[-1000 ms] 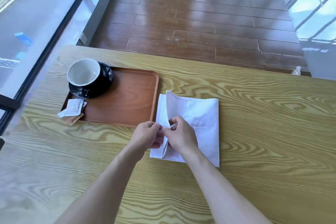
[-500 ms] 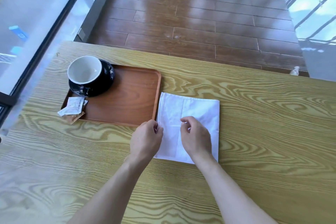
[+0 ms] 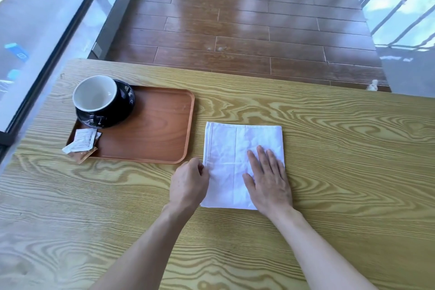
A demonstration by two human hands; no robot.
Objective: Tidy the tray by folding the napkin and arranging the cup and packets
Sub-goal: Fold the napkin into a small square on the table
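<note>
Napkin (image 3: 233, 160): was laid folded on the surface (image 3: 341, 148), at 3 o'clock of the tray (image 3: 153, 129).
Right hand (image 3: 269, 181): was pressed flat, fingers spread, on it.
Left hand (image 3: 188, 183): was curled at its 9 o'clock edge; grip cannot be told.

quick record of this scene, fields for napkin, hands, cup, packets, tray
napkin: white, folded, flat on table, right of tray
left hand: at napkin's left edge
right hand: flat, pressing napkin's right part
cup: empty, on black saucer, tray's far left corner
packets: tray's near left corner, overhanging rim
tray: brown, mostly bare
</note>
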